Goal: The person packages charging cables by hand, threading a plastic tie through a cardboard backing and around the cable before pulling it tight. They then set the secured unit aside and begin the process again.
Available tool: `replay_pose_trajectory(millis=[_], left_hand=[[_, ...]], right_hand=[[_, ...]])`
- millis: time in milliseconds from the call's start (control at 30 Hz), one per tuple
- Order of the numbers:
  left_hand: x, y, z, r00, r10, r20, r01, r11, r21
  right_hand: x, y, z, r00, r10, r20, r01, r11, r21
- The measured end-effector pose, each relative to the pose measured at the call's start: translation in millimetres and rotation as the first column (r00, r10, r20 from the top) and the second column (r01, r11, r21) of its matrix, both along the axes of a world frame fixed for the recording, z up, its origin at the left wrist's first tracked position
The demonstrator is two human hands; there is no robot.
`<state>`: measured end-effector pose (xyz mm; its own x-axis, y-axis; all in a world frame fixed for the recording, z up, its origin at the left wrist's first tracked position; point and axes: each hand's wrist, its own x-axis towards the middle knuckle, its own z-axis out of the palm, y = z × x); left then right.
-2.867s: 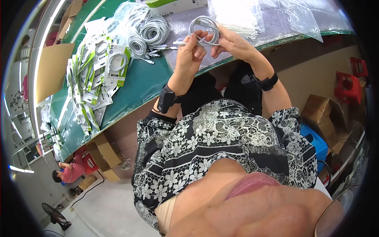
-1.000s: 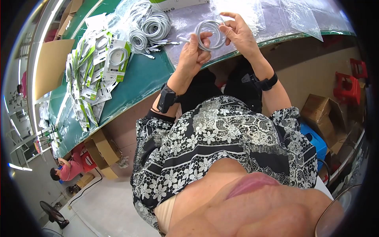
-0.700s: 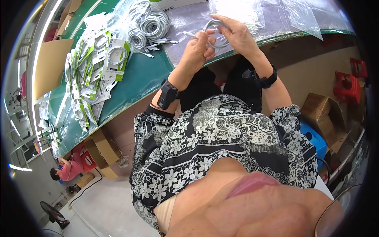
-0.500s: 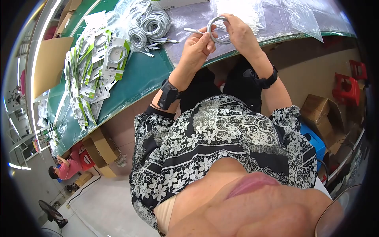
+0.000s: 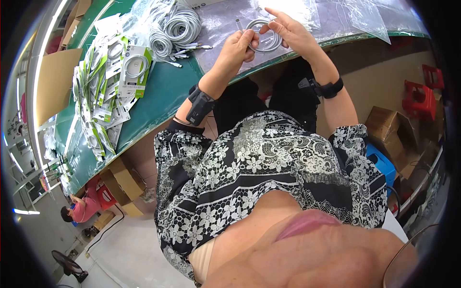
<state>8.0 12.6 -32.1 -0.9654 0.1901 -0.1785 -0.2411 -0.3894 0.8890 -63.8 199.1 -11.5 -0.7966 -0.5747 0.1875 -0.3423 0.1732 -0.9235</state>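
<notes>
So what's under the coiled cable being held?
The coiled cable sits between the left hand and right hand, above the clear plastic sheet near the table edge. The sheet shows through the loop; the hands hide what lies beneath the coil's sides.

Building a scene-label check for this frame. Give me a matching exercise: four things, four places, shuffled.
Things:
1. cable coil
2. loose cable pile
3. carded cables
4. red stool

Places:
A. on the floor, on the person's right side
B. held between the left hand and the right hand
C. spread along the green table, far out to the left
D. on the table in clear plastic, just beyond the left hand

Pairs: 1-B, 2-D, 3-C, 4-A
</notes>
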Motion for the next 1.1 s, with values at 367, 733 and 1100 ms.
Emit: replay_pose_trajectory(millis=[367, 733, 1100], left_hand=[[-40.2, -24.6, 10.2, 0.962, -0.251, 0.109, 0.269, 0.939, -0.214], [-165.7, -121.3, 29.2, 0.685, -0.495, -0.534, -0.725, -0.387, -0.570], [-159.3, -103.2, 53.2, 0.524, -0.502, -0.688, -0.725, 0.160, -0.669]], right_hand=[[-14.0, 11.8, -14.9, 0.917, 0.121, 0.379, -0.104, 0.992, -0.064], [-14.2, 6.5, -38.8, 0.770, 0.193, 0.608, 0.222, 0.812, -0.539], [0.4, -1.0, -39.3, 0.796, 0.280, 0.537, 0.250, 0.655, -0.713]])
